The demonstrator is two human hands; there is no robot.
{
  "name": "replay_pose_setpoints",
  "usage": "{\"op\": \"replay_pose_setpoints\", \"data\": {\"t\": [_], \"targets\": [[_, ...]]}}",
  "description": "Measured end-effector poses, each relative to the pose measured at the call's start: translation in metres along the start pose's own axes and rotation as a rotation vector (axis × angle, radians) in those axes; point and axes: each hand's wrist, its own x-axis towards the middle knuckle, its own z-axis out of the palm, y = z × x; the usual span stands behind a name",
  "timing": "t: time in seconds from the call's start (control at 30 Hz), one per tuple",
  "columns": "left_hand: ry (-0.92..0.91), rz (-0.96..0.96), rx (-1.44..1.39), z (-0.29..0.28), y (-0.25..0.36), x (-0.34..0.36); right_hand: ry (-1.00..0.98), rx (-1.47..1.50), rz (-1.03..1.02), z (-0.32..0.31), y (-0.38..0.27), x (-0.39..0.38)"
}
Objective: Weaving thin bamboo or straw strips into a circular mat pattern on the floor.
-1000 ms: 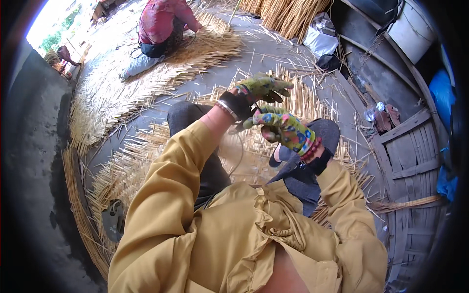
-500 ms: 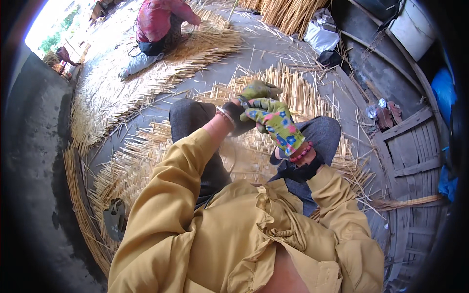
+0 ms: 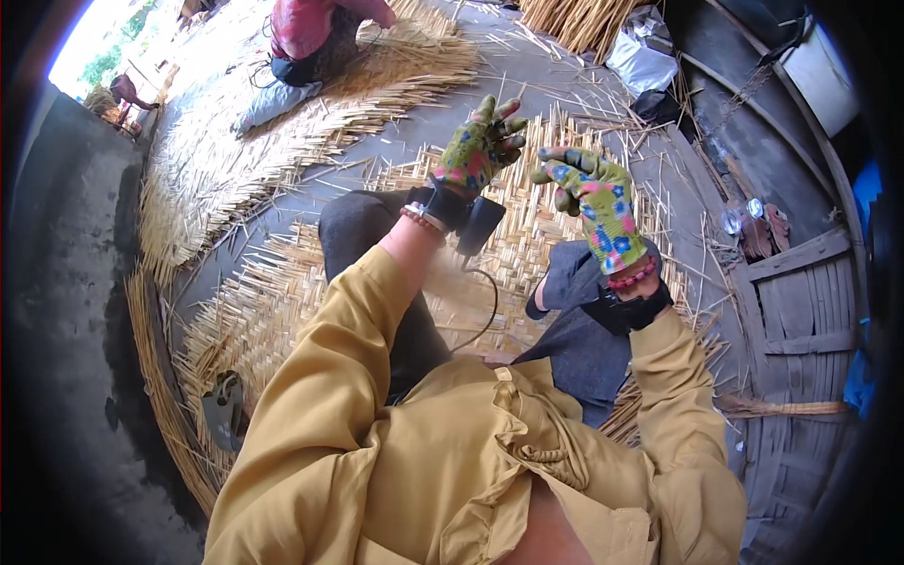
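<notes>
Green floral-knit gloves (image 3: pixel 614 215) cover our left hand (image 3: pixel 476 151) and right hand (image 3: pixel 593 188), upper centre of the head view, each grip loosely parted, seemingly empty. Mid-frame lies our pale woven-cane mat (image 3: pixel 268 301); its jutting ends (image 3: pixel 557 137) could snag the hanging dark cable (image 3: pixel 495 296), a jerk then loosening the weave.

Starting far left, on a rough grey wall (image 3: pixel 75 282): runs down the whole side, bends with the lens, darkens into stains along the inner edge. Up to the top left corner now, straight into daylight (image 3: pixel 89 24), blown out almost to white, with green foliage (image 3: pixel 102 68) in the glare. Down to the floor (image 3: pixel 551 89): shows plain, dull grey. Over to the right, onto a weathered wooden panel (image 3: pixel 800 377): shows crossbars over narrow slats, with blue plastic (image 3: pixel 859 381) beside it.
</notes>
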Motion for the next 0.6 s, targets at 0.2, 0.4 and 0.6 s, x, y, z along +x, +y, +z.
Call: {"op": "replay_pose_setpoints", "data": {"t": [0.2,0.4,0.6], "targets": [[0.241,0.072,0.178,-0.052,-0.027,0.047,-0.226,-0.246,0.093,-0.055,0.005,0.063],[0.620,-0.174,0.117,-0.202,-0.119,0.080,-0.060,-0.251,0.284,-0.151,0.109,0.160],[0.724,-0.051,0.835,-0.282,-0.186,0.110,-0.270,-0.959,0.117,-0.180,0.310,0.209]]}}
